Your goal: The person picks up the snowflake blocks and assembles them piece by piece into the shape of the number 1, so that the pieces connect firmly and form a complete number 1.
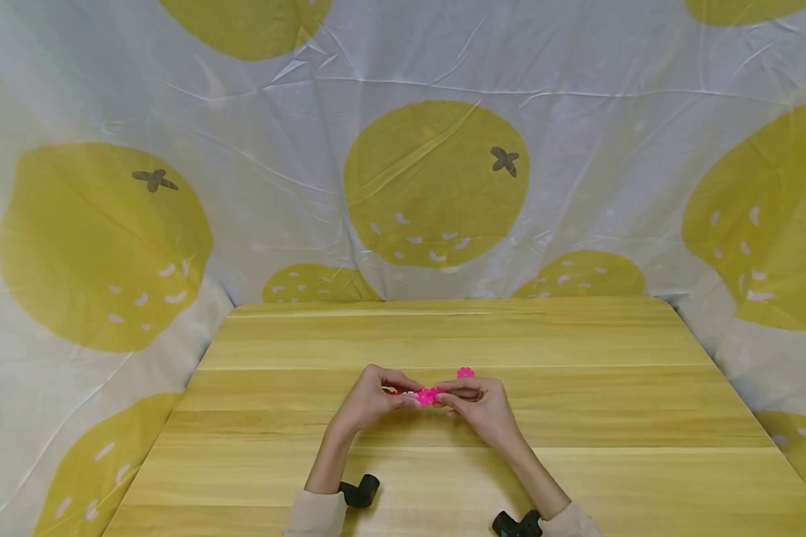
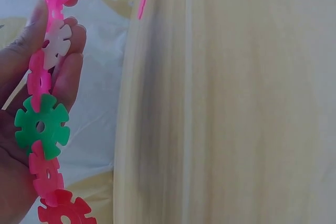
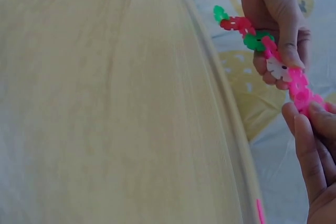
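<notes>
A chain of notched snowflake discs [image 2: 52,121] in pink, white, green and red runs along my left palm in the left wrist view. My left hand [image 1: 366,403] pinches it near the white disc [image 2: 62,39] with thumb and fingers. At the chain's far end, my right hand [image 1: 485,406] pinches a pink disc [image 3: 317,99] that meets another pink disc [image 1: 425,396]. Both hands are close together above the table. In the right wrist view a green disc [image 3: 220,13] forms the chain's other end. The right fingertips partly cover the pinched disc.
A loose pink disc [image 1: 466,372] lies on the wooden table [image 1: 578,403] just beyond my right hand. Black devices [image 1: 360,491] sit at both wrists. A white cloth [image 1: 295,149] printed with yellow fruit hangs behind and beside the table.
</notes>
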Tool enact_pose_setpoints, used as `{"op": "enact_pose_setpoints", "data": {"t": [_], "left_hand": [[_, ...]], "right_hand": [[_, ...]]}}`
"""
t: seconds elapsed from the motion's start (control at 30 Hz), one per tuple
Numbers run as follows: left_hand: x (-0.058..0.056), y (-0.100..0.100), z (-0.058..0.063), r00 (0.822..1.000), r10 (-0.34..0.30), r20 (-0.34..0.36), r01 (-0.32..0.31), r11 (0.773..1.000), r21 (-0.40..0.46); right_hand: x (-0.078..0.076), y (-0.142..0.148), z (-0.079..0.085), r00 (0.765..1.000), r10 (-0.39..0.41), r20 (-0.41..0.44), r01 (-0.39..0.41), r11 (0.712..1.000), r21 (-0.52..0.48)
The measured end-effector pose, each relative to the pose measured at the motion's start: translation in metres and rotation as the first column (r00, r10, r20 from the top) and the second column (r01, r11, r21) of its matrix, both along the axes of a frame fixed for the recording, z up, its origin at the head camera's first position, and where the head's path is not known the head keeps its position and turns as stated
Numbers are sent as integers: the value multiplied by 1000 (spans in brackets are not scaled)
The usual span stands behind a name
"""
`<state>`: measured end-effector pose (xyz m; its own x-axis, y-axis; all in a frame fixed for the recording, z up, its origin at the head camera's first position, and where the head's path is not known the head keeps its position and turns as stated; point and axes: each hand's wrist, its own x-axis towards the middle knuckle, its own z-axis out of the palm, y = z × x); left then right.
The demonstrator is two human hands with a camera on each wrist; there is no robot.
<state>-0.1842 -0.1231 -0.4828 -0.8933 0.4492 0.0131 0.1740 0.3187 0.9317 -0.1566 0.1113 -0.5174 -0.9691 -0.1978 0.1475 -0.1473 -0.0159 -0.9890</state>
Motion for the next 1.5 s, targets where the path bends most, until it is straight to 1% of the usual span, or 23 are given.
{"op": "enact_pose_setpoints", "data": {"t": [0.17, 0.33, 0.43, 0.57, 0.7, 0.8, 0.87, 0.97, 1.07, 1.2, 1.3, 1.5], "left_hand": [[-1, 0, -1, 1000, 2, -6, -2, 1000, -9], [-1, 0, -2, 1000, 6, -9, -6, 1000, -17], [-1, 0, -2, 1000, 6, 1, -6, 1000, -19], [-2, -1, -2, 1000, -7, -5, 7, 1000, -27], [-3, -2, -3, 999, -38, -20, 37, 998, -51], [-3, -3, -3, 998, -59, -26, 57, 996, -70], [-3, -5, -3, 998, -63, -31, 61, 995, -83], [-2, -5, -2, 997, -60, -56, 53, 993, -107], [-2, -2, -1, 993, -56, -102, 45, 993, -112], [-1, 5, -1, 982, -50, -185, 34, 995, -91], [0, 11, -3, 971, -31, -237, 14, 997, -73], [1, 20, -5, 963, 26, -267, -38, 998, -40]], "right_hand": [[0, 0, 0, 1000, 10, -13, -10, 1000, -17], [0, 0, 0, 1000, 6, 0, -7, 1000, -20], [0, 0, 0, 1000, 5, 6, -5, 1000, -18], [-1, 2, 2, 1000, 6, 10, -6, 1000, -15], [-3, 4, 2, 1000, 26, 15, -25, 1000, -7], [-4, 4, 2, 998, 46, 31, -46, 999, -5], [-5, 4, 1, 997, 59, 53, -58, 998, -21], [-6, 5, 2, 994, 77, 79, -73, 996, -53], [-5, 6, 3, 991, 89, 103, -79, 992, -99], [-4, 5, 3, 988, 78, 132, -59, 988, -141], [-4, 4, 3, 986, 59, 154, -35, 987, -156], [-2, 1, 2, 982, 37, 185, -4, 984, -176]]}}
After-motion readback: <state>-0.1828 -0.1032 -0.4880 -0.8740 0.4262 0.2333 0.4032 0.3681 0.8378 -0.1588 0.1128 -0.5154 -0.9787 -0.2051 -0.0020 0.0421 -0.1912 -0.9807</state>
